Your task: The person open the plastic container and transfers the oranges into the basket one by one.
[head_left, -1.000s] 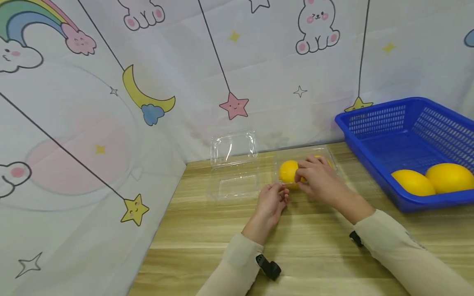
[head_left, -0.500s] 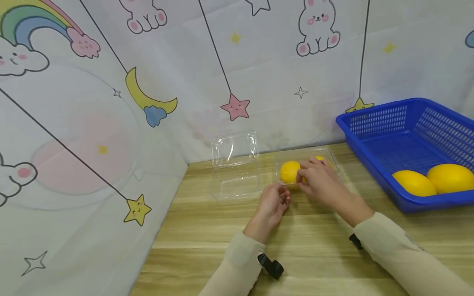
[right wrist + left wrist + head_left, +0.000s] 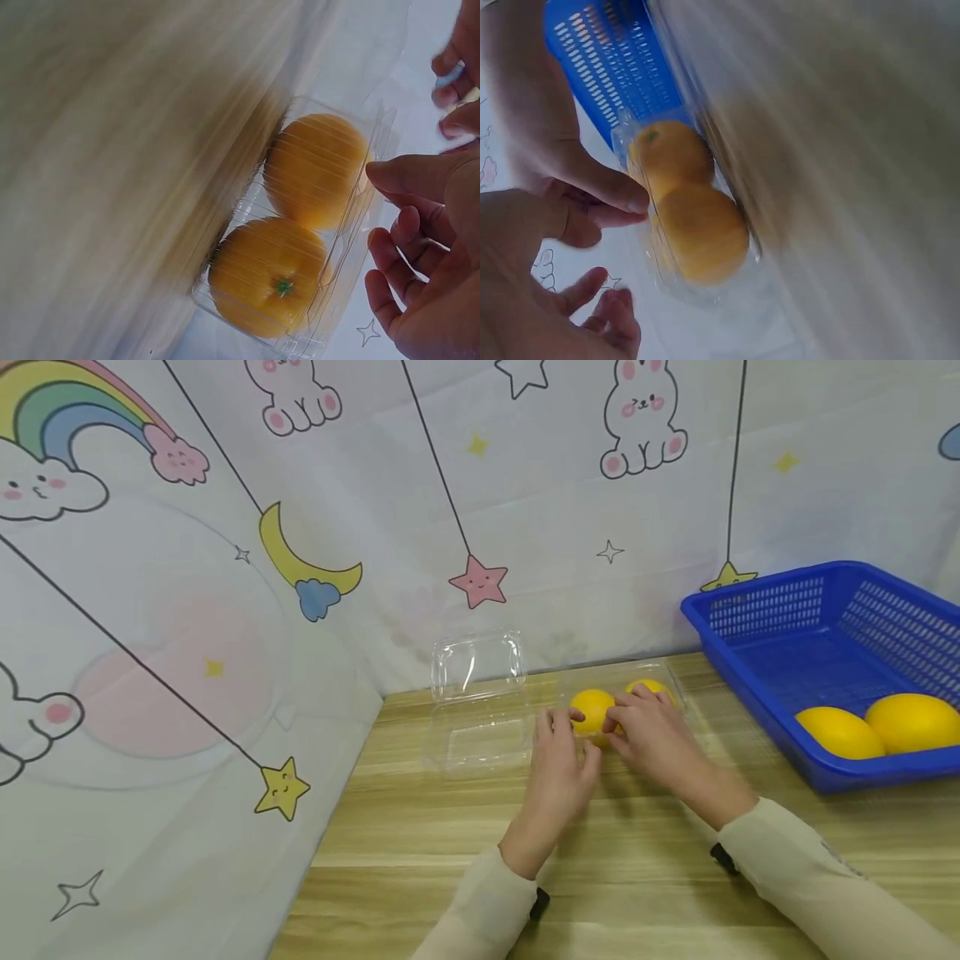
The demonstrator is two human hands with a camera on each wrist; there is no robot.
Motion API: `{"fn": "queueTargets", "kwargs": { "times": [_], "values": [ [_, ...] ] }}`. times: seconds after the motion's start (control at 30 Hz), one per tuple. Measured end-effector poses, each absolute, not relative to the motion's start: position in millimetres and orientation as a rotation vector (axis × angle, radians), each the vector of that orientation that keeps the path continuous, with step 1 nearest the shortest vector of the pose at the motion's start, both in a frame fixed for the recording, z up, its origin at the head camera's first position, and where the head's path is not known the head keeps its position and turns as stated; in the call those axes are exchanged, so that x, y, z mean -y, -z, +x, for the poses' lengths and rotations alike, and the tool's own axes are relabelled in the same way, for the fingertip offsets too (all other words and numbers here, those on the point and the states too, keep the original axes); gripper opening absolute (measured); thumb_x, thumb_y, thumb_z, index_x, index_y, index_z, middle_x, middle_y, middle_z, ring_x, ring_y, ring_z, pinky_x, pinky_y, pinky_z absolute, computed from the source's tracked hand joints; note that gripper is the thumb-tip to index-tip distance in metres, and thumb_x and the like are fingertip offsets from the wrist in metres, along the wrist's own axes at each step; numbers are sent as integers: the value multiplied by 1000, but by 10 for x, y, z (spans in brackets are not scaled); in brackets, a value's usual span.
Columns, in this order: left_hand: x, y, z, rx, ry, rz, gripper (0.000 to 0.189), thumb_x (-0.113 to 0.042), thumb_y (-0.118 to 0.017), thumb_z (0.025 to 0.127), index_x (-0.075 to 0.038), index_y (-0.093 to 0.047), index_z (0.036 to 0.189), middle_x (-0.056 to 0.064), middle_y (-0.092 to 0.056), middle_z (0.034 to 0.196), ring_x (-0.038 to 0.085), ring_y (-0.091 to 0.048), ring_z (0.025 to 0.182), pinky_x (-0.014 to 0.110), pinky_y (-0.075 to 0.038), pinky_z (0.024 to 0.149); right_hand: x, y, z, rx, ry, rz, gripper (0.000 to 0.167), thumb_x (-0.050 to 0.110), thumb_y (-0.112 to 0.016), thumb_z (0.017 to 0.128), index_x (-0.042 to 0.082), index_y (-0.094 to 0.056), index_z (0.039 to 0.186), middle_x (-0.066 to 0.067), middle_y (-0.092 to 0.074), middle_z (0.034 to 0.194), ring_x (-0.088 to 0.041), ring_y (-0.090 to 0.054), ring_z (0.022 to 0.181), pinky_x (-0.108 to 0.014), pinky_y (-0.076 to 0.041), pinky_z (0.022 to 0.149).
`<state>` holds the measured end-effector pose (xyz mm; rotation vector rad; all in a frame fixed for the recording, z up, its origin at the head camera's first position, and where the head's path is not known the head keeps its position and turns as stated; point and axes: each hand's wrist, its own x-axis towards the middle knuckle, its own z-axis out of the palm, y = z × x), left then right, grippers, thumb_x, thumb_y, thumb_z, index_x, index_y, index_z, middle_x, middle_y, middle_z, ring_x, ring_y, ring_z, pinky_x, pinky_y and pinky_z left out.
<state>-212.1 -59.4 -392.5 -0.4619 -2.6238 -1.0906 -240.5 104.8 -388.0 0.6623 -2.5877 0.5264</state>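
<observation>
A clear plastic clamshell box (image 3: 678,681) stands at the back of the table with orange fruits (image 3: 591,710) inside. Through its wall in the right wrist view, a green stem mark shows on one orange (image 3: 262,277). My right hand (image 3: 652,727) pinches the box's near rim between thumb and finger. Beside it, my left hand (image 3: 558,768) hovers at the box's near left corner, fingers loosely bent. Seen from the left wrist, my left hand (image 3: 547,277) is apart from the box, thumb and fingers spread with nothing between them.
A second clear clamshell box (image 3: 480,743) stands open to the left, its lid (image 3: 477,664) upright against the printed cloth. At the right, a blue basket (image 3: 757,710) holds two orange fruits (image 3: 911,727). Cloth walls (image 3: 555,527) border the wooden table (image 3: 420,835).
My left hand has lifted from the table by the box's corner and turned over, fingers now above the box's near left edge. The right hand stays at the rim with little movement.
</observation>
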Motion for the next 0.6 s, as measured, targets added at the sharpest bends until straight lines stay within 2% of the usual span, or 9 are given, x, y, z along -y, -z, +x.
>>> {"fn": "queueTargets", "kwargs": {
  "times": [0.07,0.13,0.23,0.4,0.6],
  "values": [
    [570,3909,-2137,2692,760,-472,46,-13,-69,97,-5,-54,140,14,-49,140,27,-49,121,37,-47,100,-1049,3878,-2401,2593,-517,659,11,4,-84,87,11,-78,82,-3,-70,92,-29,-55,93,-53,-45,87],
    [546,3902,-2158,2776,548,-488,59,-20,-72,98,-6,-50,150,15,-40,159,33,-40,142,46,-41,112,-1051,3877,-2391,2595,-514,657,9,4,-83,87,11,-78,83,-3,-70,92,-29,-55,94,-53,-46,87],
    [516,3899,-2189,2890,407,-550,71,-24,-73,98,-7,-42,160,12,-29,171,34,-22,159,54,-34,121,-1058,3886,-2374,2593,-509,660,7,3,-82,87,9,-79,85,-4,-70,94,-31,-55,96,-53,-46,87],
    [481,3905,-2236,2953,308,-632,80,-27,-71,99,-6,-32,166,8,-27,174,32,-15,163,53,-31,122,-1086,3895,-2344,2572,-511,686,8,0,-79,87,8,-80,89,-6,-70,95,-32,-56,97,-54,-47,88],
    [457,3861,-2272,2922,154,-628,72,-32,-70,102,-8,-38,162,6,-38,168,31,-24,160,51,-36,120,-1168,3901,-2300,2566,-581,755,13,2,-79,89,5,-82,102,-6,-68,98,-31,-57,97,-51,-48,87]
  ]
}}
